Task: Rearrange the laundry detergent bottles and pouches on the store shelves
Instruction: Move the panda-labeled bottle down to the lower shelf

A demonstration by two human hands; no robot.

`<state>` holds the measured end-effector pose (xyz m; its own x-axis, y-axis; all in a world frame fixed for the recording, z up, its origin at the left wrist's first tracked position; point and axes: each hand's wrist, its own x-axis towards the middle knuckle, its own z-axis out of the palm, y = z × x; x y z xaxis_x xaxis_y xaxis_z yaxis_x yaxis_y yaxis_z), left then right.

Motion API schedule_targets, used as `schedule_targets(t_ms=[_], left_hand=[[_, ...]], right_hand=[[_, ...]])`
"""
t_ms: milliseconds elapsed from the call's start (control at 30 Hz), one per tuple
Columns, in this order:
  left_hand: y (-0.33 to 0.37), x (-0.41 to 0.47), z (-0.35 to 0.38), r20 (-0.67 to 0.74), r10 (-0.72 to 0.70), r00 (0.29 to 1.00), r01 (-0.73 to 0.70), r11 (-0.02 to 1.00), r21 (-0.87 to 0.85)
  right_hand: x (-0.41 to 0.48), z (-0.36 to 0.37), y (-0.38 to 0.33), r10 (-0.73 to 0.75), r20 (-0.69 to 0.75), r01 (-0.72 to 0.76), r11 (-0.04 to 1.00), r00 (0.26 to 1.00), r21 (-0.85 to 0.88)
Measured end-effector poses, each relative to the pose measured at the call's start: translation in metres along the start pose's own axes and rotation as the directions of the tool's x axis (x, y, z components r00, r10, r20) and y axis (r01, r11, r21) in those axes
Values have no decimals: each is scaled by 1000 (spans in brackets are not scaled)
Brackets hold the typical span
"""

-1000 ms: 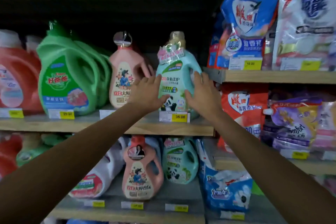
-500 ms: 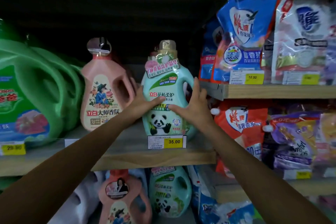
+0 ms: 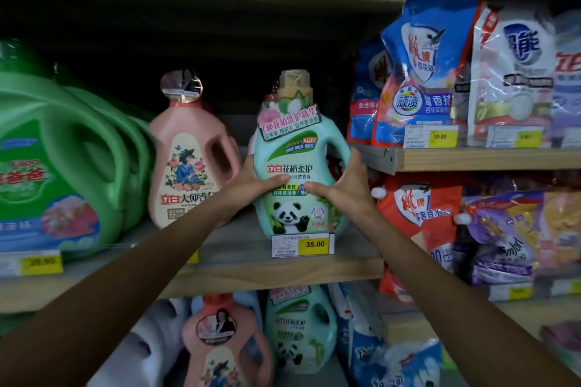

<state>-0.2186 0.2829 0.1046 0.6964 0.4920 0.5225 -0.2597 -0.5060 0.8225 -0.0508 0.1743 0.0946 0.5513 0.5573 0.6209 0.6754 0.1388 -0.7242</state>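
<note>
A teal detergent bottle (image 3: 295, 154) with a panda label and gold cap stands upright near the front of the middle wooden shelf (image 3: 276, 273), behind a 35.00 price tag. My left hand (image 3: 251, 182) wraps its left side, thumb across the label. My right hand (image 3: 345, 188) grips its right side below the handle. Both hands clasp the bottle. A pink detergent bottle (image 3: 188, 160) stands just to its left, apart from my hand.
Big green jugs (image 3: 63, 160) fill the shelf's left. Blue and white pouches (image 3: 421, 78) crowd the upper right shelf, red and purple pouches (image 3: 418, 214) the one below. Lower shelf holds another pink bottle (image 3: 223, 345), a teal bottle (image 3: 298, 330) and blue pouches (image 3: 393, 361).
Both hands closed in from the bottle's sides and now clasp it firmly. The view has moved closer and shifted right, so the shelf looks larger.
</note>
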Motion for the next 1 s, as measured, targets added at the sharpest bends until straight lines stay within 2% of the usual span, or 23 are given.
schedule_targets(t_ms=[233,333,500,600,700,800,1000], left_hand=[[14,-31,-6,-78,71,994,-66,996,58],[20,-42,-6,-158,119,980,-110,992,66],[59,-55,-3,-282,256,925,-231,966,120],[78,-65,0,-335,292,896,-281,956,83],[90,-80,4,-357,266,895,-270,962,39],[89,-104,10,-333,200,922,-201,979,32],[49,-166,39,-277,71,958,-92,994,-64]], right_hand=[[-32,-4,-32,-179,-28,177,982,983,-64],[-43,-7,-43,-229,-33,229,973,973,-22],[-53,-16,-70,-285,-124,295,953,951,68],[-56,-26,-84,-307,-143,325,936,941,133],[-72,-30,-91,-287,-133,308,934,949,181],[-100,-34,-87,-241,-107,258,947,964,191],[-172,-38,-51,-90,-8,90,977,996,193]])
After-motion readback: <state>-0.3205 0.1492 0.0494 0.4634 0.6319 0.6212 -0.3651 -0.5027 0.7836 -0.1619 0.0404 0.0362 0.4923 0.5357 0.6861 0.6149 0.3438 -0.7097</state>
